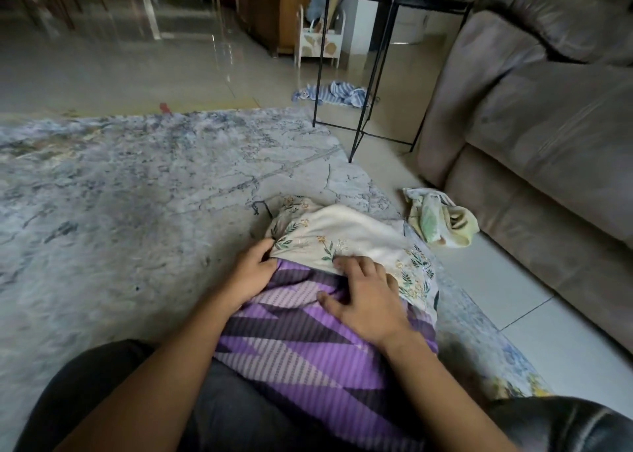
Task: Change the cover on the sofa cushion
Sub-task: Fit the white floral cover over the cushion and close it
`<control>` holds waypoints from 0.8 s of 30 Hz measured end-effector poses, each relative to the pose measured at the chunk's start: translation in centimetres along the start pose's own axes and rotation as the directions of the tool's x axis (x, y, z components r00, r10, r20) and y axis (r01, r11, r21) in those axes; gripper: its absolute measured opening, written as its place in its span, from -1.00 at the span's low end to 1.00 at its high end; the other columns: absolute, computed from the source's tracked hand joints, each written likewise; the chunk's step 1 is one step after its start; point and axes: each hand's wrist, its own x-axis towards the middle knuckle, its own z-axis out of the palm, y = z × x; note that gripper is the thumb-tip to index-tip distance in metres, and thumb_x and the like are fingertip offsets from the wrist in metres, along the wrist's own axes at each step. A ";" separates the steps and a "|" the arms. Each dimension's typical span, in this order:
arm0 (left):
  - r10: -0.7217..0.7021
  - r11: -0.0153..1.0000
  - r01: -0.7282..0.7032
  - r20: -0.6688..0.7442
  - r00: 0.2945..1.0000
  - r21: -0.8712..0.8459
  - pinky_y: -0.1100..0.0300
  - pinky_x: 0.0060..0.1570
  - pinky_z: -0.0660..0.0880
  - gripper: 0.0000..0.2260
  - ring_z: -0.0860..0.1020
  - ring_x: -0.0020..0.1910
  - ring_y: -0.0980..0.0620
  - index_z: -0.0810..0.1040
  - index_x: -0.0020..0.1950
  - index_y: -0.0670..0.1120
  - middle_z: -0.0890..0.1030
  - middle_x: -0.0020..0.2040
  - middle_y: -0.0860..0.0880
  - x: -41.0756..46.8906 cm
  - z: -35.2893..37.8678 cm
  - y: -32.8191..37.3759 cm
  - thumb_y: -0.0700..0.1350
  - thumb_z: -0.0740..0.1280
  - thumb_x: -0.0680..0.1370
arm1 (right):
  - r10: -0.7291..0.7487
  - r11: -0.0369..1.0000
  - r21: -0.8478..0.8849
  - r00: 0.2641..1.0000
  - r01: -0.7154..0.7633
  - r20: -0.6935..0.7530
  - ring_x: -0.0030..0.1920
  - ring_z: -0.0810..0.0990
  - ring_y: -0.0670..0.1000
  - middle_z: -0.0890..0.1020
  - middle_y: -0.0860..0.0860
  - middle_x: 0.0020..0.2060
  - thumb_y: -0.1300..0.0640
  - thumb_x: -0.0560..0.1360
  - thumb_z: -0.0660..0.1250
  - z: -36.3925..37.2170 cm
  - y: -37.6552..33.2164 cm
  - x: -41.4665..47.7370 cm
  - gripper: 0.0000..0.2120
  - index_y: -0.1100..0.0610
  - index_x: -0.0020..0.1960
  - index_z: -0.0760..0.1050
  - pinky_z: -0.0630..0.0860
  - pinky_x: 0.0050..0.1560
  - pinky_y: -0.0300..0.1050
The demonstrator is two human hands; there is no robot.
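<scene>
While the purple cushion (301, 359) lies across the lap on the rug (137, 194), the left grip (255, 270) clutches the edge of the floral cover (342, 232) and the right grip (363, 297) presses flat on the cushion

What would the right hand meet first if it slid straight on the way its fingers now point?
Probably the white floral cover: the right hand lies on the purple fabric, fingertips already at the floral edge.
</scene>
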 end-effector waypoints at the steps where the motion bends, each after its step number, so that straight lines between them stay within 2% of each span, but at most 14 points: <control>1: -0.006 0.999 0.006 0.008 1.000 -0.043 0.37 -0.02 0.39 -0.68 0.49 0.13 0.07 0.49 0.34 -0.12 0.54 0.17 0.04 -0.3 -0.1 0.2 -0.32 0.20 0.61 | 0.009 1.000 -0.005 1.000 -0.010 -0.028 0.37 0.29 0.09 0.33 -0.02 0.37 -0.40 0.41 0.26 0.5 -0.5 0.3 -0.28 -0.13 0.46 0.20 0.24 0.38 0.17; 3: 0.019 0.997 -0.014 0.064 0.998 -0.081 0.42 -0.14 0.41 -0.74 0.52 0.00 0.10 0.54 0.20 -0.09 0.58 0.03 0.09 -0.6 -0.7 -0.2 -0.33 0.21 0.60 | 0.033 0.999 -0.027 0.997 -0.035 -0.069 0.36 0.28 0.10 0.30 0.00 0.35 -0.42 0.41 0.26 1.2 -0.5 0.8 -0.25 -0.13 0.47 0.15 0.26 0.35 0.20; 4: 0.030 0.997 -0.023 0.107 0.994 -0.067 0.33 -0.15 0.43 -0.78 0.54 -0.04 0.08 0.55 0.07 -0.05 0.60 -0.04 0.07 -0.5 -1.0 -0.6 -0.33 0.22 0.59 | 0.028 0.997 -0.068 0.997 -0.033 -0.076 0.36 0.29 0.09 0.30 -0.02 0.35 -0.42 0.42 0.24 1.5 -0.2 1.0 -0.27 -0.15 0.47 0.14 0.26 0.34 0.21; 6: 0.042 0.999 -0.044 0.197 0.979 0.006 0.22 -0.14 0.42 -0.83 0.55 -0.07 0.02 0.55 -0.06 -0.05 0.63 -0.10 0.01 -0.2 -2.0 -1.3 -0.31 0.27 0.57 | 0.016 0.987 -0.158 0.997 -0.028 -0.078 0.32 0.34 0.08 0.38 -0.06 0.32 -0.37 0.47 0.21 2.1 0.5 1.2 -0.42 -0.19 0.41 0.19 0.27 0.30 0.20; 8: 0.082 0.988 -0.109 0.228 0.970 0.108 0.25 -0.17 0.42 -0.85 0.55 -0.10 0.03 0.55 -0.15 -0.04 0.61 -0.17 0.02 0.2 -2.8 -1.5 -0.28 0.37 0.52 | -0.001 0.979 -0.205 0.993 -0.022 -0.114 0.23 0.42 0.10 0.47 -0.08 0.23 -0.32 0.49 0.23 2.3 1.0 1.6 -0.59 -0.20 0.26 0.29 0.29 0.19 0.16; 10: 0.231 0.931 -0.253 0.109 0.967 0.264 0.20 -0.18 0.38 -0.77 0.50 -0.12 -0.03 0.48 -0.31 0.07 0.53 -0.27 0.03 0.1 -3.3 -0.7 -0.16 0.44 0.46 | -0.008 0.976 -0.215 0.985 -0.029 -0.170 0.15 0.48 0.11 0.55 -0.11 0.14 -0.26 0.49 0.28 2.1 1.3 2.4 -0.68 -0.17 0.16 0.35 0.29 0.10 0.11; 11: 0.302 0.893 -0.297 0.039 0.953 0.340 0.15 -0.13 0.36 -0.76 0.47 -0.11 -0.07 0.41 -0.38 0.11 0.50 -0.31 0.04 -0.2 -3.5 -0.1 -0.07 0.42 0.41 | 0.001 0.977 -0.207 0.980 -0.043 -0.201 0.11 0.51 0.11 0.58 -0.12 0.10 -0.22 0.48 0.32 2.0 1.6 2.9 -0.71 -0.16 0.13 0.38 0.29 0.07 0.10; 13: 0.386 0.837 -0.329 -0.046 0.921 0.436 0.11 -0.07 0.32 -0.76 0.43 -0.16 -0.09 0.30 -0.44 0.14 0.46 -0.36 0.07 -1.3 -3.8 0.6 0.04 0.32 0.35 | 0.007 0.980 -0.192 0.963 -0.061 -0.270 0.01 0.57 0.13 0.63 -0.11 0.00 -0.15 0.45 0.39 2.3 2.2 3.7 -0.74 -0.15 0.07 0.41 0.32 0.03 0.10; 14: 0.400 0.836 -0.336 -0.061 0.915 0.434 0.13 -0.11 0.33 -0.76 0.44 -0.19 -0.07 0.28 -0.43 0.15 0.44 -0.36 0.08 -1.9 -3.9 0.8 0.03 0.31 0.35 | -0.003 0.978 -0.199 0.956 -0.058 -0.293 -0.03 0.59 0.15 0.64 -0.09 -0.04 -0.12 0.44 0.42 2.7 2.3 4.0 -0.74 -0.14 0.06 0.42 0.34 0.01 0.11; 17: 0.272 0.919 -0.221 -0.120 0.955 0.326 0.26 -0.34 0.31 -0.78 0.46 -0.26 -0.02 0.38 -0.28 0.04 0.46 -0.25 -0.02 -2.3 -3.4 0.3 -0.14 0.39 0.46 | -0.009 0.970 -0.237 0.965 -0.055 -0.262 -0.03 0.59 0.21 0.65 -0.03 -0.01 -0.01 0.47 0.40 3.8 1.4 4.8 -0.76 -0.12 0.10 0.44 0.37 0.02 0.16; 19: 0.168 0.952 -0.104 -0.207 0.964 0.289 0.19 -0.35 0.32 -0.84 0.49 -0.26 -0.06 0.40 -0.15 -0.05 0.49 -0.24 -0.03 -1.2 -3.0 -0.8 -0.16 0.38 0.50 | 0.049 0.970 -0.226 0.979 -0.094 -0.197 0.08 0.54 0.24 0.61 0.02 0.10 0.03 0.51 0.32 3.8 -0.1 5.4 -0.75 -0.10 0.18 0.43 0.35 0.11 0.21; 22: -0.035 0.985 0.076 -0.251 0.967 0.156 0.14 -0.09 0.47 -0.77 0.56 -0.05 -0.09 0.43 0.05 -0.05 0.52 -0.07 -0.01 0.9 -3.5 -3.1 -0.08 0.41 0.48 | 0.085 0.990 -0.107 0.992 -0.094 -0.090 0.22 0.43 0.21 0.54 0.02 0.18 0.04 0.46 0.27 2.6 -2.7 6.4 -0.71 -0.08 0.17 0.39 0.27 0.25 0.26; 24: -0.208 0.962 0.237 -0.201 0.957 0.133 0.03 0.14 0.50 -0.66 0.53 0.09 -0.08 0.42 0.12 0.01 0.52 0.05 0.02 2.0 -3.9 -4.8 0.07 0.43 0.45 | -0.027 0.997 -0.078 0.999 0.025 -0.031 0.25 0.38 0.15 0.51 -0.01 0.20 -0.05 0.43 0.29 1.9 -5.1 6.7 -0.67 -0.13 0.19 0.39 0.25 0.29 0.24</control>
